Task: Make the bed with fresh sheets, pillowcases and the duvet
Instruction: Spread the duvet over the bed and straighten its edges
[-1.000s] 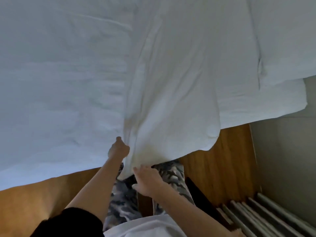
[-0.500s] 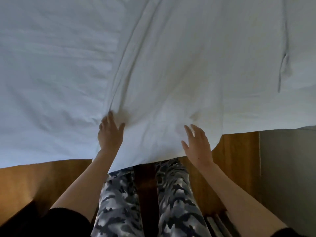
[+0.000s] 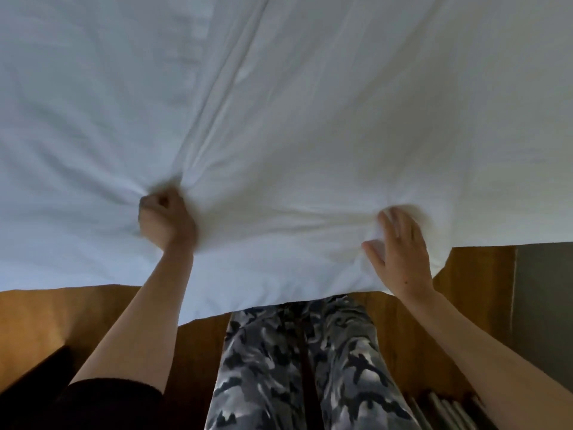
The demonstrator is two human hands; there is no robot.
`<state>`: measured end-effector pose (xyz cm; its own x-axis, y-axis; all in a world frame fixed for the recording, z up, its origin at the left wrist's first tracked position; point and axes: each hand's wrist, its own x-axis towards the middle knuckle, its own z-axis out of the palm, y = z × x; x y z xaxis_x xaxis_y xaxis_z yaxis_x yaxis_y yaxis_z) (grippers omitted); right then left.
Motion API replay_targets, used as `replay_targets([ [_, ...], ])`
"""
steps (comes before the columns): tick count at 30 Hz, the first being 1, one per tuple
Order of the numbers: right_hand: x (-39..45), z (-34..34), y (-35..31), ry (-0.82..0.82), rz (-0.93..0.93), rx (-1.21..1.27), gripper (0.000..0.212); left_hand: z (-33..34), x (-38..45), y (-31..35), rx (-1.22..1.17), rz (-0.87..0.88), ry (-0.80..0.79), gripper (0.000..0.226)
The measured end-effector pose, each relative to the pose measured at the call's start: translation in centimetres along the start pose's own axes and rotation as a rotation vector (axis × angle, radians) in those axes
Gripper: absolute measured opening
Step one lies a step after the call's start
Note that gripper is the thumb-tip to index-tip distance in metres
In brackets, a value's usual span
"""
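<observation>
While white sheet (image 3: 310, 119) covers whole bed and hangs over near edge, left hand (image 3: 164, 221) fisted, bunching fold of fabric, creases fanning out from grip. Right hand (image 3: 400, 252) fingers spread, flat on sheet near hanging edge, bit blurry. Camo trousers (image 3: 297, 361) below, wood floor (image 3: 46, 321) both sides, grey wall (image 3: 542, 290) at right.

left hand (image 3: 166, 220): flat on the cloth half a second ago, now a fist bunching the white cotton sheet (image 3: 310, 135)
right hand (image 3: 400, 252): now farther right, fingers spread on the sheet
sheet: new creases fan from the fist
</observation>
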<state>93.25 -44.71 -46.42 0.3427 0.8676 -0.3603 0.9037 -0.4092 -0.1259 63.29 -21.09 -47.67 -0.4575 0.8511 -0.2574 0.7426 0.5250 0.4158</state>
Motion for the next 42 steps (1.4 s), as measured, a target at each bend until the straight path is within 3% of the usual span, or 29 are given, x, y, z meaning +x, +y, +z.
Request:
replay_targets([
  [4, -0.1, 1.5, 1.0, 0.052, -0.209, -0.108, 0.083, 0.3, -1.3, 0.1, -0.026, -0.007, 0.019, 0.048],
  [8, 2.3, 2.7, -2.4, 0.083, -0.34, -0.134, 0.092, -0.1, -3.8, -0.3, 0.043, 0.134, -0.197, 0.056],
  [10, 4.2, 2.9, -4.1, 0.156, -0.371, -0.122, 0.078, 0.2, -4.6, -0.3, 0.085, 0.202, -0.269, 0.055],
  [12, 5.7, 3.2, -4.8, 0.267, -0.449, -0.123, 0.047, 0.3, -4.6, 0.0, 0.062, 0.221, -0.315, 0.054],
  [14, 6.5, 3.1, -5.0, 0.295, -0.539, -0.114, 0.021, -0.4, -4.3, 0.3, -0.013, 0.226, -0.332, 0.049],
  [15, 6.4, 2.9, -5.2, 0.29, -0.558, -0.092, 0.018, -1.0, -4.1, -0.1, -0.068, 0.238, -0.332, 0.044],
  [18, 4.5, 1.6, -5.7, 0.238, -0.594, 0.006, 0.035, -3.1, -4.3, -2.1, -0.158, 0.251, -0.337, 0.039],
  [21, 2.1, 0.6, -7.1, 0.182, -0.606, 0.012, 0.028, -3.9, -3.6, -3.9, -0.083, 0.22, -0.346, 0.038],
  [25, 3.3, 1.0, -9.3, -0.266, -0.407, -0.123, 0.026, -2.5, -3.0, -4.4, 0.103, 0.199, -0.388, 0.041],
  [31, 3.1, -1.7, -9.2, -0.417, -0.425, -0.001, 0.041, -3.8, -3.6, -3.9, 0.19, 0.18, -0.436, 0.041],
  [35, 4.2, -1.9, -8.5, -0.19, -0.454, 0.039, 0.038, -2.8, -2.2, 0.2, 0.136, 0.194, -0.341, 0.046],
  [42, 14.1, -5.6, -7.3, 0.186, -0.178, 0.265, 0.021, 3.4, 2.8, 14.6, 0.133, 0.315, -0.255, 0.062],
])
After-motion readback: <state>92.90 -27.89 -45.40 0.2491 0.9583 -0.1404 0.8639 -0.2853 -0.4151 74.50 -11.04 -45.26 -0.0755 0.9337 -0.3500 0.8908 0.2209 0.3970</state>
